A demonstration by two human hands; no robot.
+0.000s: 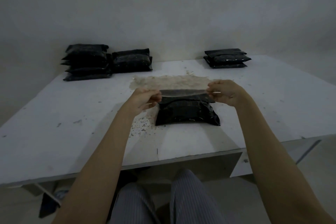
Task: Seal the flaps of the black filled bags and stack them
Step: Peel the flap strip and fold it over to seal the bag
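A black filled bag [187, 113] lies on the white table [72, 114] in front of me. Its flap [183, 92] is lifted at the far edge, showing a pale translucent strip stretched between my hands. My left hand [145, 99] pinches the left end of the flap. My right hand [227, 92] pinches the right end. At the back left stand two stacks of black bags: a tall one [87, 62] and a shorter one [131, 61] beside it. A third stack [227, 58] sits at the back right.
A brownish worn patch [169, 81] and scattered flecks mark the tabletop around the bag. A white wall rises right behind the table. The table's front edge [163, 164] runs above my striped trousers [189, 198].
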